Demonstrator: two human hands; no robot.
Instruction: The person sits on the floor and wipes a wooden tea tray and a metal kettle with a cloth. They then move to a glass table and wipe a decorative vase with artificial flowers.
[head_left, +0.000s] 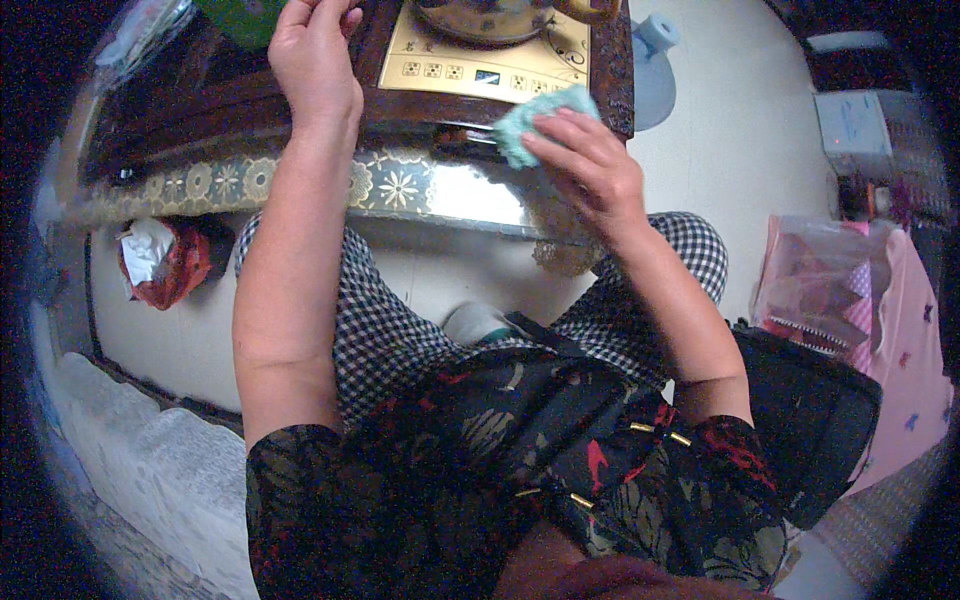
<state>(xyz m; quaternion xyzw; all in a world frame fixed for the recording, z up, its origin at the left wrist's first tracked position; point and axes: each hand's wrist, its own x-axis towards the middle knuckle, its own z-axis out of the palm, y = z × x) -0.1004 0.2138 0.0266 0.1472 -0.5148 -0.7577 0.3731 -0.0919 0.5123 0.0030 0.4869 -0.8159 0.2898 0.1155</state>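
My right hand (589, 161) holds a light green cloth (544, 120) against the front right part of a dark wooden table, over the lower right corner of a gold induction cooktop (450, 71). A round metal pot or kettle (487, 22) sits on the cooktop, cut off by the top edge. My left hand (315, 52) is raised to the left of the cooktop, its fingers partly cut off by the frame; whether it holds anything does not show. A lace-patterned table cover (259, 178) runs along the table's front edge.
A large plastic water bottle (654, 82) stands right of the table. On the floor at left is a red bag (184, 262) with white paper. A black bag (810, 420) and pink fabric (911, 360) lie at right, a pale cover (165, 465) at lower left.
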